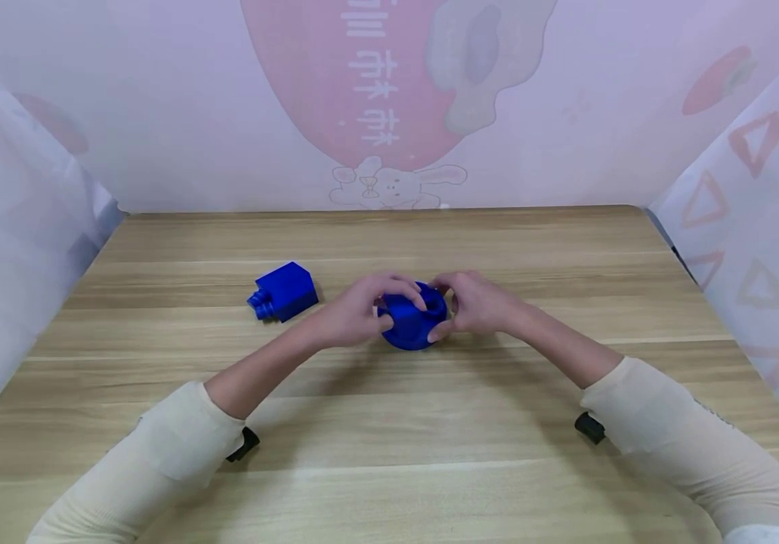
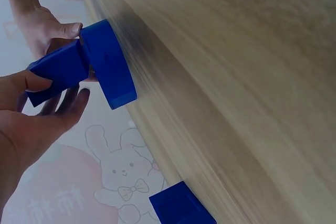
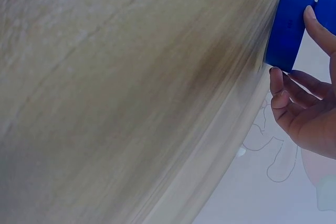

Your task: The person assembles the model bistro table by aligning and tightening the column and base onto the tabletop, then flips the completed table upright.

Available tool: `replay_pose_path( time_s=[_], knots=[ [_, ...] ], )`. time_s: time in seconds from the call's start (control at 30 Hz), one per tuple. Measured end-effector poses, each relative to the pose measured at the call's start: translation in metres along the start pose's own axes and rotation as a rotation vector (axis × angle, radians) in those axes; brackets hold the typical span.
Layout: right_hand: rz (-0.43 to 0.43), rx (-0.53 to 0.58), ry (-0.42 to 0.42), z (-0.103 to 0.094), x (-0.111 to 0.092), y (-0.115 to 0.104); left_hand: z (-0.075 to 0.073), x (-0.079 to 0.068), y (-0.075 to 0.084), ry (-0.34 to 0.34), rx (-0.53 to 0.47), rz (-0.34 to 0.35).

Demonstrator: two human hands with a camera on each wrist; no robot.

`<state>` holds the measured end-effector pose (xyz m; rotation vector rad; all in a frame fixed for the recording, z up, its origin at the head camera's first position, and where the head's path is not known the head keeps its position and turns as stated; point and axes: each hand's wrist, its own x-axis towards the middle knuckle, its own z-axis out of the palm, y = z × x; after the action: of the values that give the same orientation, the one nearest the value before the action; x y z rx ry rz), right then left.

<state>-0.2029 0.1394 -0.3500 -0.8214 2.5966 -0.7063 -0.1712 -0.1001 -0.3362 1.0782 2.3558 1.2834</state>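
Note:
A thick round blue disc (image 1: pixel 408 338) lies flat on the wooden table, with a blue rectangular block (image 2: pixel 62 72) upright on its top. My left hand (image 1: pixel 362 311) pinches this block between thumb and fingers. On the other side my right hand (image 1: pixel 476 304) holds the disc by its rim, thumb at the near side and fingers at the far side. Whether the block is fixed to the disc or only touches it, I cannot tell. To the left lies a second blue block (image 1: pixel 289 291) with a ridged, screw-like neck (image 1: pixel 261 304), touched by neither hand.
The wooden table (image 1: pixel 389 438) reaches back to a pale printed curtain (image 1: pixel 178 113) with cartoon figures. More printed cloth (image 1: pixel 756 227) hangs along the right side, and the left side has cloth too. A small black device (image 1: pixel 589 428) sits beneath the right sleeve.

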Motion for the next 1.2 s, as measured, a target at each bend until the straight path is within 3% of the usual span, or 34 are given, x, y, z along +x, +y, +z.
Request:
replay_pose_path(
  time_s=[0.2, 0.37, 0.5, 0.67, 0.83, 1.07, 1.2],
  knots=[
    [0.001, -0.003, -0.004, 0.0006, 0.0001, 0.0012, -0.001, -0.005, 0.0009, -0.043, 0.009, -0.095],
    [0.005, -0.005, -0.004, 0.0001, -0.0006, 0.0001, 0.0003, -0.0062, -0.0019, 0.019, -0.064, -0.132],
    [0.013, 0.006, -0.003, -0.0001, -0.0009, -0.0004, -0.0013, -0.004, -0.0044, 0.066, -0.082, -0.125],
    [0.009, 0.008, 0.0, -0.0005, -0.0018, -0.0009, -0.0072, -0.0023, -0.0062, 0.056, -0.056, -0.104],
    [0.002, -0.001, 0.0, -0.0004, -0.0014, -0.0008, -0.0083, -0.0027, -0.0039, 0.051, -0.118, -0.144],
    [0.006, -0.007, -0.005, -0.001, -0.0005, -0.0005, -0.0031, -0.0011, -0.0006, 0.152, -0.163, -0.248],
    [0.007, 0.009, -0.011, -0.0011, -0.0007, -0.0013, -0.0015, 0.0006, 0.0003, 0.174, -0.203, -0.256]
  ],
)
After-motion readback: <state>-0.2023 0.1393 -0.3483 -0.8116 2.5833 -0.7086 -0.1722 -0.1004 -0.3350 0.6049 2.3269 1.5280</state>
